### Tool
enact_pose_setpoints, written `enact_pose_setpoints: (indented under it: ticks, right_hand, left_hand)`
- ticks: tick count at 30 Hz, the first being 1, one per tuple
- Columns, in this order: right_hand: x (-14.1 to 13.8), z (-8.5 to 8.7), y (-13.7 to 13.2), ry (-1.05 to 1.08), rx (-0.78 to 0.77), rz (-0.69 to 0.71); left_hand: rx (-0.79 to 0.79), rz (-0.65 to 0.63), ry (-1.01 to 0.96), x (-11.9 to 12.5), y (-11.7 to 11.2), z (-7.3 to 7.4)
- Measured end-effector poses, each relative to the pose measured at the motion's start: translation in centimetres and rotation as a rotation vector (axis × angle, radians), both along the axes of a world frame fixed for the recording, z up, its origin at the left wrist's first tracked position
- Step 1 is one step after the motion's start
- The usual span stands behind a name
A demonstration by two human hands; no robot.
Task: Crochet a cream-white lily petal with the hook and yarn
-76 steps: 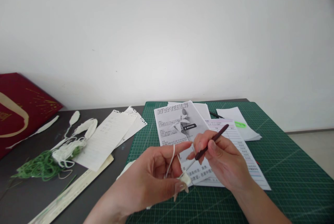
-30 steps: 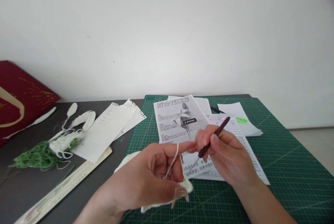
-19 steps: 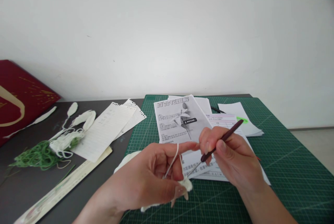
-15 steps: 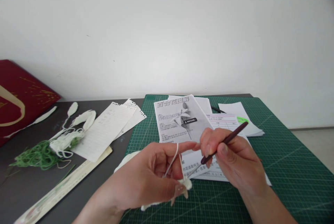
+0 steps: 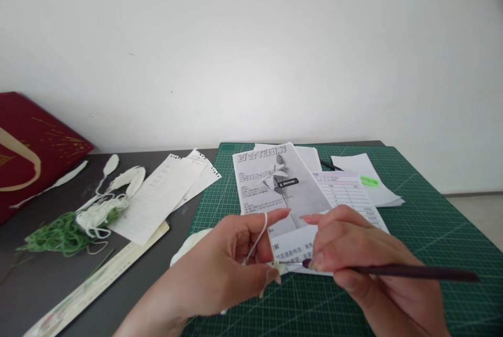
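My left hand (image 5: 230, 269) pinches a small piece of white crochet work (image 5: 277, 268) between thumb and fingers. A strand of white yarn (image 5: 257, 240) loops over its raised index finger. My right hand (image 5: 365, 258) grips a crochet hook (image 5: 412, 272) by its dark handle, which lies nearly level and points right. The hook's thin metal shaft reaches left to the crochet work; its tip is hidden there. Behind my left wrist shows part of a white yarn mass (image 5: 190, 245).
Printed sheets (image 5: 283, 185) and a bright green marker (image 5: 369, 181) lie on the green cutting mat (image 5: 428, 232). To the left are green yarn (image 5: 58, 235), white crocheted petals (image 5: 111, 165), notebook pages (image 5: 157, 198), a long pale strip (image 5: 102, 279) and a red bag (image 5: 35, 148).
My right hand has lowered and turned, so the hook's handle swung from slanting up to nearly level. Its fingertips have drawn apart from my left index finger.
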State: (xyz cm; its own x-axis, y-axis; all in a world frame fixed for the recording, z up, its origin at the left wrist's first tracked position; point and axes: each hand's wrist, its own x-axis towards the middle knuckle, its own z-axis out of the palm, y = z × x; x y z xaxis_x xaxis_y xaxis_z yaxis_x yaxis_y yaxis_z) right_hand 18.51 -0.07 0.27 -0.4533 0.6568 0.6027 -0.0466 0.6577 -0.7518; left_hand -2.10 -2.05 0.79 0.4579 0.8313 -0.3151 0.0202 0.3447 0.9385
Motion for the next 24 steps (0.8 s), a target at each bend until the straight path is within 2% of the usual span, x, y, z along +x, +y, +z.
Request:
enact_pose_setpoints:
  ticks: [3,7,10,15,19,20,24]
  right_hand:
    - [-0.3,0.6,-0.8,-0.111,0.103,-0.081]
    - [-0.7,0.5,-1.3,-0.228,0.269,-0.212]
    - [-1.0,0.0,-1.2,-0.314,0.462,-0.236]
    - [-1.7,-0.9,-0.7,-0.417,0.708,-0.291]
    - [-2.1,-1.1,0.0,-0.336,0.94,-0.323]
    - [-2.1,-1.0,0.1,-0.422,0.946,-0.28]
    - [-1.7,-0.7,0.2,-0.462,0.906,-0.257]
  left_hand:
    - [0.061,0.021,0.059,0.1,0.0,-0.1]
    - [0.133,0.046,0.172,0.3,0.3,-0.2]
    - [0.175,0.131,0.248,0.4,0.5,-0.4]
    - [0.156,0.268,0.28,0.4,0.7,-0.7]
    - [0.215,0.384,0.417,0.4,0.5,-0.6]
    - [0.246,0.408,0.443,0.5,0.4,-0.5]
    - [0.366,0.477,0.425,0.9,-0.1,-0.4]
